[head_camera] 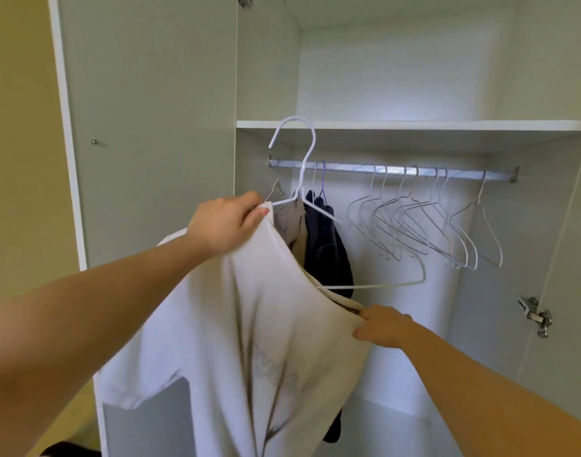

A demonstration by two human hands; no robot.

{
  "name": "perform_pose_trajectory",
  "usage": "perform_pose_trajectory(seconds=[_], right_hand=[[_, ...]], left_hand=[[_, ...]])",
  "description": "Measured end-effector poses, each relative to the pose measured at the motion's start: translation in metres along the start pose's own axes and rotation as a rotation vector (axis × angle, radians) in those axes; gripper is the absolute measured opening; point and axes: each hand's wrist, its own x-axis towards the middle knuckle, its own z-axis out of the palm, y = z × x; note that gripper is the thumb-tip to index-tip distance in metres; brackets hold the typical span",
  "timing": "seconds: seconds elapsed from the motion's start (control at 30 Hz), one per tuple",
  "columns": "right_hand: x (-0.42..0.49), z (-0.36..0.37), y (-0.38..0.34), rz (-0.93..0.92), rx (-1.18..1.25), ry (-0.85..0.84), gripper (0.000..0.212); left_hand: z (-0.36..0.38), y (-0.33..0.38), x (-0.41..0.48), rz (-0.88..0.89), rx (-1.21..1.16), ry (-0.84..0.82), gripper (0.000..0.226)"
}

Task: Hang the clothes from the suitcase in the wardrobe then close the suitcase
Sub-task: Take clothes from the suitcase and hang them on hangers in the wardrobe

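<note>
Shirt (249,324): soft, light, limp; may slip off wire.
Left hand (225,222): pinches shirt's shoulder onto hanger (307,159).
Right hand (381,328): pinches shirt's right edge.
Best hold: hanger's neck.

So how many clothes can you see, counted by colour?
White: 1, the white shirt, held by the left hand and the right hand.
Beige: 1, the beige garment, hanging from the rail.
Dark blue: 1, the dark garment, hanging next to the beige one.
Total: 3
</note>
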Motion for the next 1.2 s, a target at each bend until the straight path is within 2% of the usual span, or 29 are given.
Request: perform_pose_trajectory(seconds=[0.13,0.23,0.33,0.37,0.5,0.57,0.7,1.03,1.1,1.2], right_hand=[[-0.003,-0.015,0.009,-0.020,-0.118,0.137,0.031],[-0.003,-0.023,0.014,-0.032,-0.167,0.219,0.012],[-0.003,-0.027,0.019,-0.019,-0.176,0.260,0.004],[-0.002,-0.028,0.020,-0.010,-0.178,0.276,0.005],[-0.001,-0.030,0.026,0.043,-0.214,0.309,0.032],[-0.003,-0.029,0.027,0.044,-0.253,0.340,0.037],[-0.005,-0.026,0.031,0.040,-0.346,0.421,0.036],[-0.013,-0.036,0.029,0.061,-0.395,0.466,0.038],[-0.013,-0.036,0.027,0.024,-0.392,0.482,0.040],[-0.012,-0.038,0.021,-0.096,-0.257,0.499,0.027]], left_hand=[[-0.001,-0.020,-0.006,0.060,0.039,0.018,0.059],[-0.001,-0.029,-0.010,0.119,0.062,0.045,0.076],[-0.002,-0.031,-0.014,0.126,0.049,0.044,0.079],[-0.002,-0.031,-0.015,0.123,0.044,0.037,0.079],[-0.001,-0.035,-0.020,0.131,0.027,-0.020,0.082],[0.001,-0.038,-0.022,0.137,0.022,-0.038,0.082],[0.004,-0.041,-0.025,0.125,0.004,-0.059,0.083],[0.002,-0.042,-0.031,0.105,-0.116,-0.078,0.081],[0.004,-0.045,-0.033,0.137,-0.091,-0.091,0.081],[0.008,-0.047,-0.035,0.169,-0.030,-0.116,0.082]])
